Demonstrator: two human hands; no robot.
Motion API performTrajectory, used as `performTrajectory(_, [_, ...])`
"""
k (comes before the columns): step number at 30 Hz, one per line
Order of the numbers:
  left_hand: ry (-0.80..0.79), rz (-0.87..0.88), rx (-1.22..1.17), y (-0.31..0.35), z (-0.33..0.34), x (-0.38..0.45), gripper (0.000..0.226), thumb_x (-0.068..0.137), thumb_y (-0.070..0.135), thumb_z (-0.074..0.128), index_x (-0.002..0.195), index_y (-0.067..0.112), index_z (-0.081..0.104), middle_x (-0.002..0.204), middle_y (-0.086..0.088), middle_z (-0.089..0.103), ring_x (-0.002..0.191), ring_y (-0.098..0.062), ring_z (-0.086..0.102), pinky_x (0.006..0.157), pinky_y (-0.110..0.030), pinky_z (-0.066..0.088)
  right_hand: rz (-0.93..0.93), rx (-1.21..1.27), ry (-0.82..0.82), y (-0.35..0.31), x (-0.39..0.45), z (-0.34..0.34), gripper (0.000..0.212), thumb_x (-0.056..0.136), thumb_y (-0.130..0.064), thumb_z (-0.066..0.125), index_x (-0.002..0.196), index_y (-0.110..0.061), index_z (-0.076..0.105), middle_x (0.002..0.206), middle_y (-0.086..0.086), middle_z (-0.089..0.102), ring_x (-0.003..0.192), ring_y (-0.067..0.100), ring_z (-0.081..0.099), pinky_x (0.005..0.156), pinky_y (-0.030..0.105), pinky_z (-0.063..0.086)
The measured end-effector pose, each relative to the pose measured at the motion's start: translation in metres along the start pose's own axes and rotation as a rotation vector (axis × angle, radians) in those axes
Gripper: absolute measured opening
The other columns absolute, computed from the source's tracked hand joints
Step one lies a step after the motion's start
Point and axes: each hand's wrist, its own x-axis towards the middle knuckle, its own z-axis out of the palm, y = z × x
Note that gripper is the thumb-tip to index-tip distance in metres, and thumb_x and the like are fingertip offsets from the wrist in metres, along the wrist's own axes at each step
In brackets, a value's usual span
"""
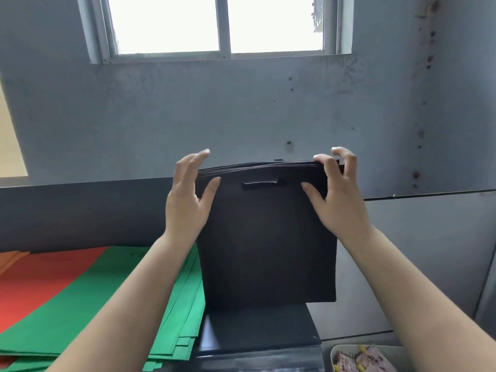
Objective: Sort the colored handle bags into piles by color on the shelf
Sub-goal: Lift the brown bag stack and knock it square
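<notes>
We are holding a stack of black bags [268, 237] upright. Our left hand [188, 194] and right hand [335, 194] are pinching its top corners, fingers [322, 159] spread. Green bags [80, 304] are lying beside it.

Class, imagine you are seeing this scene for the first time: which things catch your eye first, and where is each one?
First comes the stack of black handle bags, held upright in the middle, with the left hand and the right hand gripping its top corners. Next, the bright window glares high on the grey wall behind. Lower left, the green pile overlaps the red pile.
</notes>
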Motion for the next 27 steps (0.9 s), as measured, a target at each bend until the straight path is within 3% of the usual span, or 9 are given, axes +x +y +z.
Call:
performTrajectory(5, [0.009,-0.027,0.014,-0.006,-0.001,0.001,0.019,0.087,0.017,0.067,0.106,0.012,0.069,0.109,-0.005,0.058,0.098,-0.004,0.050,0.084,-0.002,0.033,0.017,-0.047,-0.011,0.004,0.001,-0.001,0.050,0.084,-0.022,0.072,0.123,0.000,0.051,0.143,0.019,0.030,0.106,0.039,0.054,0.081,0.044,0.051])
performTrajectory(8, [0.002,-0.052,-0.013,-0.006,0.000,0.002,0.020,0.086,0.018,0.069,0.105,0.012,0.069,0.108,-0.003,0.059,0.096,0.003,0.048,0.084,0.000,0.032,0.026,-0.025,-0.016,0.005,0.002,0.002,0.053,0.084,-0.020,0.072,0.126,0.002,0.048,0.142,0.019,0.033,0.118,0.036,0.048,0.090,0.036,0.045])
performTrajectory(11, [0.035,-0.144,-0.110,-0.009,0.002,-0.001,0.036,0.085,0.021,0.070,0.119,0.018,0.058,0.115,0.006,0.055,0.106,0.005,0.045,0.094,-0.002,0.030,0.064,0.124,0.022,0.009,-0.002,0.005,0.071,0.081,-0.017,0.074,0.139,-0.003,0.036,0.139,0.015,0.038,0.124,0.022,0.041,0.095,0.010,0.028])
performTrajectory(15, [0.047,-0.560,-0.390,-0.019,0.012,-0.036,0.055,0.080,0.020,0.073,0.127,0.023,0.046,0.113,0.014,0.060,0.105,0.000,0.057,0.099,-0.023,0.043,0.362,0.532,-0.064,0.010,-0.030,0.019,0.095,0.080,-0.011,0.074,0.149,-0.019,0.008,0.131,-0.017,0.049,0.115,-0.012,0.048,0.095,0.007,0.034])
performTrajectory(17, [0.029,-0.696,-0.426,-0.026,0.017,-0.057,0.049,0.077,0.019,0.076,0.119,0.024,0.051,0.102,0.018,0.062,0.100,-0.005,0.062,0.093,-0.028,0.048,0.453,0.568,-0.095,0.017,-0.048,0.029,0.087,0.079,-0.011,0.075,0.147,-0.018,0.021,0.124,-0.016,0.055,0.112,-0.005,0.053,0.096,0.018,0.042])
performTrajectory(19, [0.019,-0.730,-0.481,-0.029,0.017,-0.062,0.035,0.076,0.018,0.077,0.104,0.026,0.058,0.094,0.017,0.067,0.097,-0.012,0.065,0.087,-0.029,0.050,0.482,0.531,-0.077,0.021,-0.052,0.031,0.062,0.077,-0.013,0.077,0.129,-0.016,0.044,0.113,-0.012,0.061,0.104,0.004,0.059,0.093,0.024,0.048])
performTrajectory(21, [0.021,-0.668,-0.541,-0.026,0.016,-0.047,0.024,0.077,0.018,0.077,0.094,0.027,0.064,0.087,0.015,0.072,0.091,-0.009,0.068,0.077,-0.023,0.053,0.455,0.530,-0.033,0.022,-0.040,0.028,0.041,0.077,-0.014,0.077,0.110,-0.020,0.051,0.099,-0.018,0.062,0.090,-0.006,0.059,0.081,0.011,0.049])
performTrajectory(23, [0.056,-0.572,-0.548,-0.016,0.013,-0.023,0.019,0.077,0.019,0.077,0.090,0.027,0.066,0.085,0.018,0.072,0.085,-0.002,0.068,0.069,-0.015,0.052,0.406,0.517,0.023,0.018,-0.022,0.024,0.034,0.079,-0.016,0.075,0.102,-0.023,0.052,0.093,-0.022,0.058,0.084,-0.010,0.057,0.071,0.002,0.044])
performTrajectory(27, [0.107,-0.504,-0.554,0.000,0.007,0.024,0.030,0.072,0.026,0.081,0.094,0.030,0.062,0.091,0.017,0.071,0.086,0.000,0.068,0.071,-0.016,0.052,0.349,0.493,0.124,0.007,0.013,0.021,0.032,0.079,-0.021,0.075,0.101,-0.023,0.051,0.089,-0.024,0.057,0.079,-0.010,0.055,0.069,-0.001,0.039])
